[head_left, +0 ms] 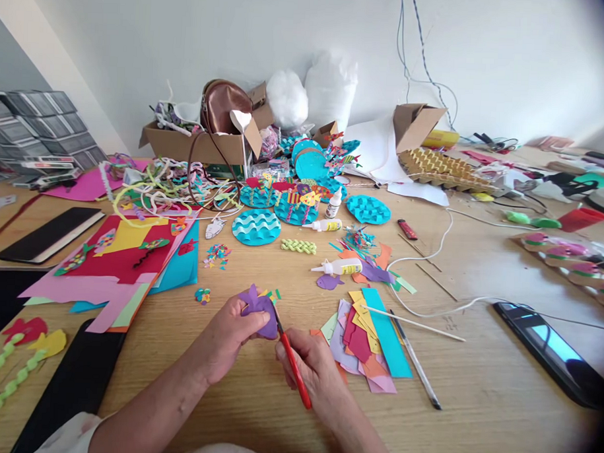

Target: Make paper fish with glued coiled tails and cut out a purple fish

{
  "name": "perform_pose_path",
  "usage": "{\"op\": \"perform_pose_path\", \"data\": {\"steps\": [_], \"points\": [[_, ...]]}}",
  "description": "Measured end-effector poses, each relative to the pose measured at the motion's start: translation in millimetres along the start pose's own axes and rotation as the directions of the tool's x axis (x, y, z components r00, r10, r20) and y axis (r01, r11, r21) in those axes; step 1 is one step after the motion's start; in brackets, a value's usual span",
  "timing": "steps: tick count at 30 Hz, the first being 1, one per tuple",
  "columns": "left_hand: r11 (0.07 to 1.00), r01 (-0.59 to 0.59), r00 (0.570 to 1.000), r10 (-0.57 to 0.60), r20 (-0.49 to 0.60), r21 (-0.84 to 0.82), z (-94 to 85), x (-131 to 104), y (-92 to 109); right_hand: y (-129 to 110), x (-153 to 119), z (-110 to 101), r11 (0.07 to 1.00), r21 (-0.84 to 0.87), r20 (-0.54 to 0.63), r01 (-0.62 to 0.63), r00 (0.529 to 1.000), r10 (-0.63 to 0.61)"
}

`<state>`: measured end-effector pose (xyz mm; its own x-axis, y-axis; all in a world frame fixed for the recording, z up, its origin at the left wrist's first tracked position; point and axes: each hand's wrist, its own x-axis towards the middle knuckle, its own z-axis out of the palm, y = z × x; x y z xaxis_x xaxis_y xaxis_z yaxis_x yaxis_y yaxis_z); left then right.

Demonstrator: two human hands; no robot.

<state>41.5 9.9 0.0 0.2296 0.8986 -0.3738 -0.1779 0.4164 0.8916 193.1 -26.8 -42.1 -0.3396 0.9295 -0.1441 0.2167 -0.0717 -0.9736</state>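
Observation:
My left hand (233, 336) pinches a piece of purple foam or paper (263, 312), thumb on top, near the front middle of the table. A red-handled pair of scissors (295, 368) is in my right hand (313, 367), its blades against the right edge of the purple piece. Whether the blades are parted is too small to tell. Just beyond lies a purple fish cutout (329, 281), beside a glue bottle (343, 267) on its side. Tiny coloured scraps (203, 295) lie left of my left hand.
Coloured paper offcuts (357, 337), a pen (416, 362) and a phone (550, 354) lie to the right. Coloured sheets (132, 267) are stacked at left. Blue decorated discs (256, 227) and an upright glue bottle (334, 205) stand farther back. A white cable (445, 238) crosses the table.

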Motion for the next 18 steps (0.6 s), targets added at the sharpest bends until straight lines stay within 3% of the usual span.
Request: {"op": "perform_pose_path", "data": {"steps": [6,18], "points": [[1.000,0.018,1.000,-0.018,-0.002,0.018,-1.3,-0.5,1.9,-3.6,-0.4,-1.1,1.000,0.016,0.020,0.000,1.000,0.000],[0.995,-0.006,0.989,-0.009,0.150,0.101,-3.4,-2.2,1.4,-12.6,-2.5,-2.1,0.997,0.063,0.039,-0.046,0.998,0.043]]}}
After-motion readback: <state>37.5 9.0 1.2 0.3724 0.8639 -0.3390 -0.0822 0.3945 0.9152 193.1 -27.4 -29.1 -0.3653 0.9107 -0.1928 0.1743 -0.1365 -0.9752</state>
